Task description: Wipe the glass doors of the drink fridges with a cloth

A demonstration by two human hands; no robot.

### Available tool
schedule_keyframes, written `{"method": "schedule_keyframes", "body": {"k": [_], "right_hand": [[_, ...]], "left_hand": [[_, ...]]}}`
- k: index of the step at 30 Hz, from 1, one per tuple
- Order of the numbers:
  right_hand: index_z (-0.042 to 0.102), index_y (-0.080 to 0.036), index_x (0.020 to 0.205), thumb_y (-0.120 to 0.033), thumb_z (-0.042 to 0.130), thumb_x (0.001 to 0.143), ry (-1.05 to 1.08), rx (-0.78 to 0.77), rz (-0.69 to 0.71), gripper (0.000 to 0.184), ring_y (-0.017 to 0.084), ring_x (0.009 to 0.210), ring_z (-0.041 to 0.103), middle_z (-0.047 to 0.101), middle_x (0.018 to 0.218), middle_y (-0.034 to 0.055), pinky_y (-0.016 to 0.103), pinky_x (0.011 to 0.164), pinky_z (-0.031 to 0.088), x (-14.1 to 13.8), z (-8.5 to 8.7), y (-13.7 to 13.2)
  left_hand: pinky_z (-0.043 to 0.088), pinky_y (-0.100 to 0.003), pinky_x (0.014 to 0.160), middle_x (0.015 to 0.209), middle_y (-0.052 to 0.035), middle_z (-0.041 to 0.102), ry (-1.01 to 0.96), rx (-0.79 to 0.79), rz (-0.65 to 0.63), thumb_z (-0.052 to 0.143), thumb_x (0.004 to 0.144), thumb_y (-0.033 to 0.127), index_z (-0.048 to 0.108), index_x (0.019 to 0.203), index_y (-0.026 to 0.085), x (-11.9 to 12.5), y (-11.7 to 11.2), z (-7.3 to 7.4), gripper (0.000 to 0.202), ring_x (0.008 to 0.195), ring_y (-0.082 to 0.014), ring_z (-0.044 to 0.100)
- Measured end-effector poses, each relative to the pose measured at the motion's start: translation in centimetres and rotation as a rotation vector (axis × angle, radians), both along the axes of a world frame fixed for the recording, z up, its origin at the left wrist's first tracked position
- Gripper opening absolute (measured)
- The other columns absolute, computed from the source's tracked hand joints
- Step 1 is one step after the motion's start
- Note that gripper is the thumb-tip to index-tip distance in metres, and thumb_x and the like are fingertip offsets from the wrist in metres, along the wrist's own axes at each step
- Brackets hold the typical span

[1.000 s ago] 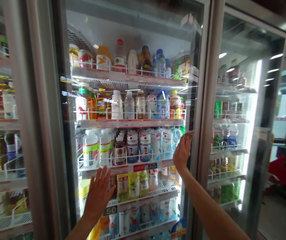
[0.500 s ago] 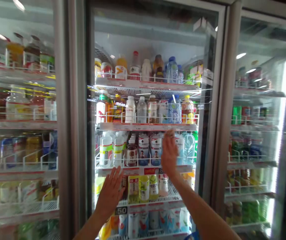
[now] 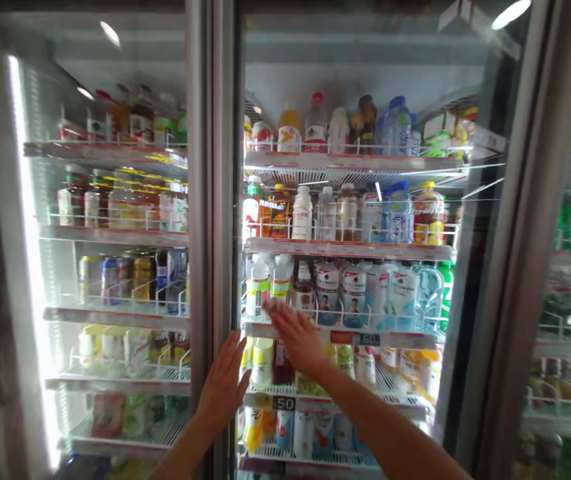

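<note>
I face a glass-door drinks fridge. My left hand lies flat and open on the left edge of the middle glass door, next to the grey door frame. My right hand is open too, fingers stretched to the left, against the same door's glass at the height of the third shelf. Behind it stand white-labelled bottles and a dark bottle. Neither hand holds anything.
Several wire shelves carry bottles of juice, tea and water; the left compartment holds cans and bottles behind its own glass. Another door frame rises at the right, with a further compartment beyond it. A price tag reading 50 sits on a lower shelf.
My right hand has slid left across the glass from the door's right edge to near its left side. The view has shifted left, showing more of the left compartment. My left hand stays flat on the glass.
</note>
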State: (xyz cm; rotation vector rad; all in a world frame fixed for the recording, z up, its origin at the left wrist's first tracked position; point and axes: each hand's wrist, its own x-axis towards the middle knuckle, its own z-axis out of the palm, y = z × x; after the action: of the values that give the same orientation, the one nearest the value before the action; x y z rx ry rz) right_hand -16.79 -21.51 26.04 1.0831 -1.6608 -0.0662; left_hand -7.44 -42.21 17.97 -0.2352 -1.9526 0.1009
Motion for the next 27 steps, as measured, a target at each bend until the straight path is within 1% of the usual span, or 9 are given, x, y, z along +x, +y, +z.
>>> {"method": "schedule_keyframes", "body": {"k": [3,6,8,13,15,19,21,23,27], "right_hand": [[0.026,-0.017,0.140,-0.012,0.037,0.083,0.013,0.213,0.111,0.059,0.012,0.136,0.017,0.033,0.145,0.0016,0.031,0.111,0.015,0.7,-0.2,-2.3],[0.025,-0.018,0.141,-0.009,0.037,0.081,-0.082,-0.015,0.013,0.061,0.018,0.138,0.014,0.030,0.146,0.0022,0.042,0.111,0.010,0.3,4.3,-3.9],[0.025,-0.017,0.141,-0.008,0.038,0.081,-0.130,-0.115,-0.038,0.062,0.021,0.138,0.013,0.030,0.146,0.0045,0.045,0.111,0.011,0.3,5.0,-4.7],[0.031,-0.019,0.138,-0.016,0.039,0.085,-0.089,0.285,0.111,0.053,0.011,0.134,0.023,0.034,0.144,0.0008,0.029,0.108,0.023,1.2,-3.6,-2.1],[0.035,-0.023,0.136,-0.015,0.038,0.086,-0.062,0.318,0.110,0.050,0.009,0.133,0.026,0.039,0.141,-0.0021,0.028,0.108,0.022,0.8,-4.3,0.3],[0.032,-0.021,0.138,-0.012,0.036,0.084,-0.074,-0.203,-0.145,0.055,0.018,0.136,0.019,0.038,0.141,0.0035,0.043,0.111,0.015,-0.8,2.1,4.0],[0.032,-0.018,0.138,-0.013,0.036,0.083,-0.049,-0.397,-0.230,0.055,0.021,0.137,0.017,0.038,0.141,0.0068,0.046,0.110,0.015,-1.2,3.2,5.0],[0.034,-0.016,0.137,-0.011,0.037,0.081,-0.042,-0.321,-0.243,0.056,0.023,0.136,0.019,0.040,0.140,0.0075,0.045,0.110,0.018,-0.7,0.5,6.0],[0.040,-0.021,0.133,-0.005,0.037,0.079,-0.090,0.143,-0.157,0.057,0.015,0.131,0.031,0.047,0.134,0.0027,0.036,0.106,0.029,0.7,-7.9,9.4]], "left_hand": [[0.035,-0.041,0.103,0.143,-0.0120,0.032,-0.011,0.017,0.009,0.040,0.087,0.026,0.014,0.142,0.017,1.0,-0.6,-0.3,0.062,0.133,-0.0234,0.028],[0.035,-0.043,0.103,0.143,-0.0122,0.032,-0.002,0.047,0.010,0.039,0.086,0.024,0.012,0.143,0.017,1.4,-0.7,-0.1,0.063,0.134,-0.0239,0.028],[0.035,-0.043,0.103,0.144,-0.0117,0.032,0.001,0.043,-0.008,0.039,0.086,0.023,0.012,0.143,0.018,1.3,-0.6,0.1,0.063,0.134,-0.0238,0.027],[0.035,-0.043,0.103,0.142,-0.0121,0.034,0.007,0.007,-0.027,0.039,0.085,0.021,0.014,0.142,0.017,0.7,-0.3,-0.3,0.063,0.134,-0.0243,0.027],[0.035,-0.043,0.103,0.143,-0.0118,0.034,0.003,-0.004,-0.044,0.038,0.086,0.023,0.013,0.142,0.017,0.3,-0.1,-0.4,0.062,0.134,-0.0241,0.027],[0.034,-0.043,0.104,0.145,-0.0122,0.028,-0.002,0.008,-0.091,0.037,0.086,0.021,0.011,0.143,0.016,-0.9,1.7,0.5,0.062,0.136,-0.0240,0.023],[0.033,-0.044,0.105,0.147,-0.0119,0.025,-0.009,0.011,-0.119,0.037,0.086,0.020,0.009,0.143,0.017,-1.7,3.0,1.2,0.063,0.136,-0.0243,0.020],[0.032,-0.044,0.106,0.147,-0.0122,0.024,-0.009,-0.006,-0.143,0.038,0.086,0.019,0.008,0.143,0.016,-2.4,4.4,1.6,0.064,0.137,-0.0244,0.019],[0.029,-0.044,0.107,0.146,-0.0115,0.028,0.010,-0.064,-0.148,0.041,0.083,0.018,0.014,0.142,0.014,-3.4,6.1,1.7,0.065,0.137,-0.0254,0.016]]}}
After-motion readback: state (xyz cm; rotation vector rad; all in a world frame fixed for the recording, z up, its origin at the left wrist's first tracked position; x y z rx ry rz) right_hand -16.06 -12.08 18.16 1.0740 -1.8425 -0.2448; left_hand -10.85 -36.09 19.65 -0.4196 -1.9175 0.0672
